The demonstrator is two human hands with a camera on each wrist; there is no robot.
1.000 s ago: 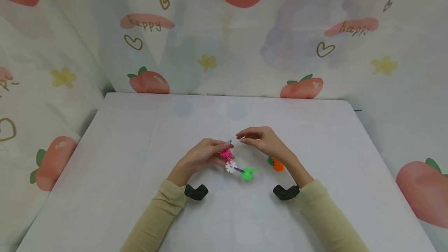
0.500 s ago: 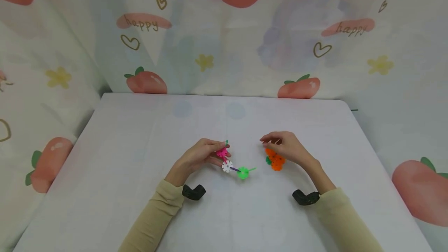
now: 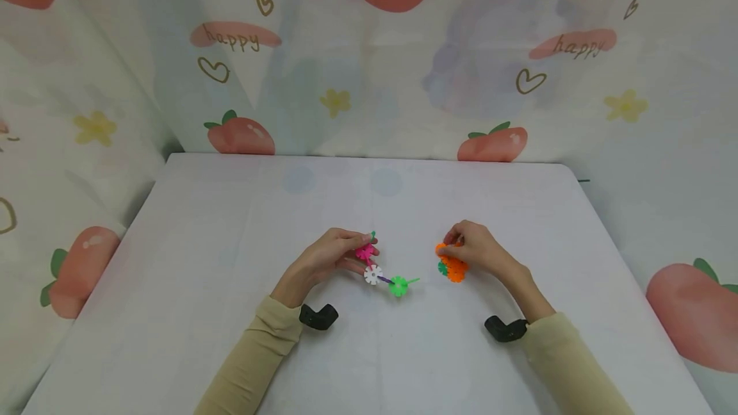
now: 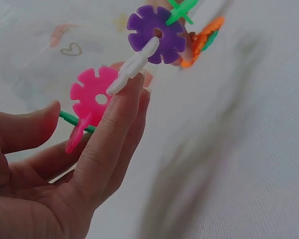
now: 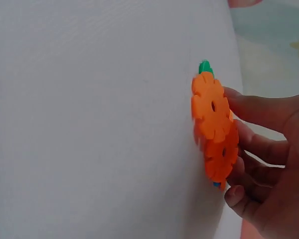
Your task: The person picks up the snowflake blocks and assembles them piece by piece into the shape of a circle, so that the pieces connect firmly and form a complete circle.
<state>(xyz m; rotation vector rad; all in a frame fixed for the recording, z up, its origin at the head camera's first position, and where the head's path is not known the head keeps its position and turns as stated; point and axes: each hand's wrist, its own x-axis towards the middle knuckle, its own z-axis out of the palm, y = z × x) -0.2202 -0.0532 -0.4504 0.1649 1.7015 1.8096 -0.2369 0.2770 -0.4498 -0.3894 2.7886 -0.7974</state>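
Observation:
My left hand holds one end of a chain of plastic snowflake discs between thumb and fingers. Seen from the left wrist, that chain runs from a green disc edge-on at the thumb through pink discs, a white disc and a purple disc to a light green disc. To the right, my right hand pinches an orange snowflake disc at a small cluster. Another orange disc overlaps it, and a green disc shows at the cluster's side.
Both hands work over a white-covered table. A black wrist mount sits at the left cuff, and a second black mount at the right cuff. A printed curtain stands behind the table.
My right hand has moved right, away from the chain's held end, to the orange discs and now pinches one. The left hand keeps its hold on the chain.

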